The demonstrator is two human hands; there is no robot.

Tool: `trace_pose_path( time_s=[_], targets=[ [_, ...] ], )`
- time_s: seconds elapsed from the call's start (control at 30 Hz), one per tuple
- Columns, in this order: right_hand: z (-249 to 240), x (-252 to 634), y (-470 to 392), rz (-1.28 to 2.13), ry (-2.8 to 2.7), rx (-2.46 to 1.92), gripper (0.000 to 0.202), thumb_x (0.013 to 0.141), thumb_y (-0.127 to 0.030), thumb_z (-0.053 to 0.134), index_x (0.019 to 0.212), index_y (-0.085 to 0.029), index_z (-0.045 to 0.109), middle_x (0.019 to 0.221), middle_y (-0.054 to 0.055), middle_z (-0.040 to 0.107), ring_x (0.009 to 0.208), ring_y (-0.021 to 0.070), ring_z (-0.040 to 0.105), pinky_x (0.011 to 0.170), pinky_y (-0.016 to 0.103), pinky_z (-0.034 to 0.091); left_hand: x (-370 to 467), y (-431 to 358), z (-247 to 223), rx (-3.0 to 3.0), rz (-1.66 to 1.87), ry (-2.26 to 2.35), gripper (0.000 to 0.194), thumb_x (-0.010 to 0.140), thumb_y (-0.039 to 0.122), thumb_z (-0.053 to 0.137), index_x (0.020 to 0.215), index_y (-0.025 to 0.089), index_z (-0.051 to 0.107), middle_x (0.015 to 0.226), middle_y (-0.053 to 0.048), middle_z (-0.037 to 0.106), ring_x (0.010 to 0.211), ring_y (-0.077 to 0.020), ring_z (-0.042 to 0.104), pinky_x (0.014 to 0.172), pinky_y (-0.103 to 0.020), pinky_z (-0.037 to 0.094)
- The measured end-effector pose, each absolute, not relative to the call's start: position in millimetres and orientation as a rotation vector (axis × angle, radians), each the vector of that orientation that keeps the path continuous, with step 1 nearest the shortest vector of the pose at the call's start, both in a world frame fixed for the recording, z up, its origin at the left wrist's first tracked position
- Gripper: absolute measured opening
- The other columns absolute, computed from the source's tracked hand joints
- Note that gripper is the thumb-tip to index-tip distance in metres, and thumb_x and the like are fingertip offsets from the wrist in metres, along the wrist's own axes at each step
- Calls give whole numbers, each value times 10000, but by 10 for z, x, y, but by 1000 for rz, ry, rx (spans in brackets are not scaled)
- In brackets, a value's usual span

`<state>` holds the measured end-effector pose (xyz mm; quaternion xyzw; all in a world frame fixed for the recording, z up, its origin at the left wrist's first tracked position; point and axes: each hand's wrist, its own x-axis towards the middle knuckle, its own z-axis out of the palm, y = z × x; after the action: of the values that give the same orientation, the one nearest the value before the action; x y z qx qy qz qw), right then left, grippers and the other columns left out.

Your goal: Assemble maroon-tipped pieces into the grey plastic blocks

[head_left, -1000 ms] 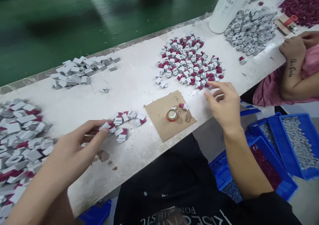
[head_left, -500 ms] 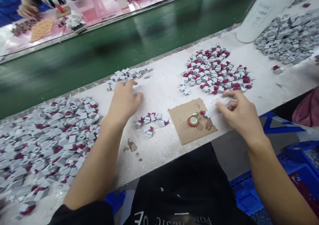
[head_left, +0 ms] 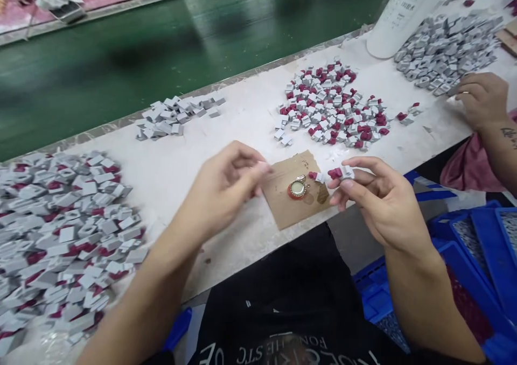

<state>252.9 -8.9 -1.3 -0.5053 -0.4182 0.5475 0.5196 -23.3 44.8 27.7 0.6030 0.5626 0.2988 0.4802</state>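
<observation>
My right hand (head_left: 382, 203) pinches a small grey-and-maroon plastic piece (head_left: 341, 173) between thumb and fingers, over the right side of a cardboard square (head_left: 285, 209). My left hand (head_left: 228, 190) is curled at the cardboard's left edge, thumb against the fingers; whatever it may hold is hidden. On the cardboard lies a small round metal-rimmed disc (head_left: 298, 188) with an orange edge. Beside it rests another grey-and-maroon piece (head_left: 316, 176). The bench under my left hand is partly covered from sight.
Grey-and-maroon pieces form a heap (head_left: 331, 104) behind the cardboard and a larger heap (head_left: 76, 236) at left. Plain grey blocks (head_left: 177, 114) lie along the back edge. A white container (head_left: 393, 26) stands by another grey heap (head_left: 448, 50), near a co-worker's hand (head_left: 482, 98). Blue crates (head_left: 464, 257) sit below right.
My left hand has come from the grey blocks to the cardboard's left edge. My right hand has lifted a grey-and-maroon piece. A co-worker's hand has appeared at right; the view has shifted.
</observation>
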Motion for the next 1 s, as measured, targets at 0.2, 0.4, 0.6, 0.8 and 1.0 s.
trace_pose_path(
  time_s=[0.2, 0.4, 0.6, 0.8, 1.0],
  targets=[
    [29, 2199, -294, 1228, -1083, -1163, 269, 934, -194, 981, 1116, -291, 808, 1006, -2, 848, 810, 187, 855, 672, 283, 723, 201, 44, 266, 1217, 779, 1007, 171, 1092, 336, 797, 1177, 196, 847, 839, -20, 803, 669, -117, 704, 612, -211, 580],
    [-7, 2177, -406, 1167, -1282, -1214, 206, 1021, -159, 863, 1168, -302, 875, 1119, 27, 855, 1018, 203, 858, 886, 305, 749, 182, -90, 99, 1175, 844, 1021, 118, 1100, 350, 795, 1132, 245, 837, 931, -24, 835, 730, -149, 750, 675, -254, 629],
    [-62, 2227, -397, 990, -1327, -1376, 150, 1040, -179, 842, 1109, -297, 904, 1075, 40, 861, 1015, 236, 843, 912, 385, 733, 61, -182, 28, 1151, 789, 1085, 244, 1103, 397, 777, 1307, 274, 833, 1030, -56, 854, 847, -212, 793, 775, -346, 690],
    [-69, 2202, -357, 840, -1462, -1464, 188, 1049, -162, 815, 1132, -307, 902, 1119, 36, 876, 1039, 249, 838, 914, 416, 693, -54, -177, -2, 1127, 828, 1113, 181, 1109, 361, 772, 1234, 242, 827, 942, -48, 849, 878, -221, 832, 849, -373, 730],
    [-22, 2169, -311, 792, -1605, -1490, 180, 1067, -151, 767, 1120, -283, 876, 1093, 40, 865, 962, 233, 821, 847, 398, 678, -58, -141, -27, 1053, 860, 1147, 143, 1035, 310, 861, 1105, 219, 777, 961, -57, 862, 735, -181, 802, 672, -313, 694]
  ],
)
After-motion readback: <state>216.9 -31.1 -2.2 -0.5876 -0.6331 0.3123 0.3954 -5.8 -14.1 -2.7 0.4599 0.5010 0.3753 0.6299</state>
